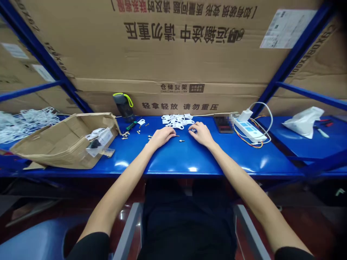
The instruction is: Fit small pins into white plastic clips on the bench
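Observation:
My left hand [162, 136] rests low over the blue table, its fingers bent and pressed together. A thin metal pin [177, 135] sticks out at its fingertips. My right hand [202, 134] is curved, with the thumb and fingers apart over a few small metal pieces [193, 130]. Between the hands lies a small metal fitting [181, 141] on its side. Just beyond the fingertips is a heap of white plastic parts [177, 121] with round holes. Small brass-coloured pieces [149, 137] lie left of my left hand, partly hidden by it.
At left, an open cardboard box [65, 141] stands before white cables [29, 124]. A dark bottle [124, 107], a green-handled screwdriver [131, 125] and brass pieces [125, 134] are nearby. To the right are a dark phone-like object [223, 123], a power strip [251, 130] and a white bag [303, 122].

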`<state>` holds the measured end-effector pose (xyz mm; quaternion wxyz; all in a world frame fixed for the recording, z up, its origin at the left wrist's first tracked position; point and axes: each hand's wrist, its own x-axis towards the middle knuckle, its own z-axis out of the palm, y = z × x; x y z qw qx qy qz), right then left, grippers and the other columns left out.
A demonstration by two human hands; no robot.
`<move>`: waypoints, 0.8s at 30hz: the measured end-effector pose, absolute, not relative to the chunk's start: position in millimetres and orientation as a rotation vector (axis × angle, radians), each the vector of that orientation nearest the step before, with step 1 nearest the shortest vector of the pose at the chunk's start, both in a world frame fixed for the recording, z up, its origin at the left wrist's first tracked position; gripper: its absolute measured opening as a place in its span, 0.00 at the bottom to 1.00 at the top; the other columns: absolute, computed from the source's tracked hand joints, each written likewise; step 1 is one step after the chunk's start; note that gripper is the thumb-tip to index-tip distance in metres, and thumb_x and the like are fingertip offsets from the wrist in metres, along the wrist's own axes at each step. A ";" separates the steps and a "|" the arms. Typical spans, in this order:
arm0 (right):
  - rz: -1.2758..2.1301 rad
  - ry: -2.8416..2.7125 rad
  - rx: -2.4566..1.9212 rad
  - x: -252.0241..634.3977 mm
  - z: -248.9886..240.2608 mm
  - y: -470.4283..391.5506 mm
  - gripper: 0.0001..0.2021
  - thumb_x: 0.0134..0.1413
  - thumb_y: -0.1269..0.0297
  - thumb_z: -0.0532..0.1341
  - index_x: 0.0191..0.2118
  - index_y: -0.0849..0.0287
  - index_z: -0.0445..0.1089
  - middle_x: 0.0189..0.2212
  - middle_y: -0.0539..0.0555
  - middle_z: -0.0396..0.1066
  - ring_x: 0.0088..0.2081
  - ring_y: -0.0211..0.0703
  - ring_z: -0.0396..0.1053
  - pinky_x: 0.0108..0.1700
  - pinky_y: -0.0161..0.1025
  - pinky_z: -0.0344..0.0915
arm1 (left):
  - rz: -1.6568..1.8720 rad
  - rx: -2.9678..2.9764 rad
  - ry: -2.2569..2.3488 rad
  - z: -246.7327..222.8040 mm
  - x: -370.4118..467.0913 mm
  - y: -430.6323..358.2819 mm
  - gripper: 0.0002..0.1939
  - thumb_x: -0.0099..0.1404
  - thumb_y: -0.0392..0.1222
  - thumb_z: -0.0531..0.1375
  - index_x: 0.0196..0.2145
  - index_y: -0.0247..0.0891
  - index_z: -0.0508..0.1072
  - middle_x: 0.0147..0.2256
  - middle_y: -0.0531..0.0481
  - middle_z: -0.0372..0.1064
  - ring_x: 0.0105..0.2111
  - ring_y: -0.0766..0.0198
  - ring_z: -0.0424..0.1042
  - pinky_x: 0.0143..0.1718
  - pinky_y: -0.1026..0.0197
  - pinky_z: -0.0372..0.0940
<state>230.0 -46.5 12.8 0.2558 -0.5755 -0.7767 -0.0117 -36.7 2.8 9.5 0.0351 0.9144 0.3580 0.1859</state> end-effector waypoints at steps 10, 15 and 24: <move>0.125 -2.316 -1.355 208.4 6.1 -40.3 0.10 0.71 0.58 0.63 0.48 0.52 0.82 0.49 0.57 0.76 0.52 0.51 0.69 0.51 0.44 0.61 | 0.542 2.855 1.098 5.2 -23.6 -6.3 0.15 0.81 0.48 0.52 0.49 0.44 0.78 0.48 0.47 0.76 0.50 0.58 0.74 0.42 0.62 0.67; 0.085 -2.334 -1.364 205.4 9.3 -41.7 0.11 0.72 0.61 0.60 0.45 0.55 0.81 0.47 0.58 0.77 0.51 0.51 0.69 0.50 0.44 0.60 | 0.552 2.851 1.038 3.0 -24.1 -5.6 0.16 0.80 0.51 0.54 0.51 0.44 0.79 0.48 0.47 0.76 0.50 0.58 0.74 0.42 0.63 0.66; 0.065 -2.240 -1.293 209.8 11.9 -46.0 0.12 0.74 0.60 0.58 0.45 0.55 0.79 0.46 0.56 0.79 0.51 0.49 0.71 0.53 0.43 0.61 | 0.800 2.710 1.024 12.4 -25.8 -13.2 0.14 0.79 0.51 0.56 0.48 0.44 0.79 0.44 0.49 0.77 0.46 0.59 0.76 0.46 0.61 0.67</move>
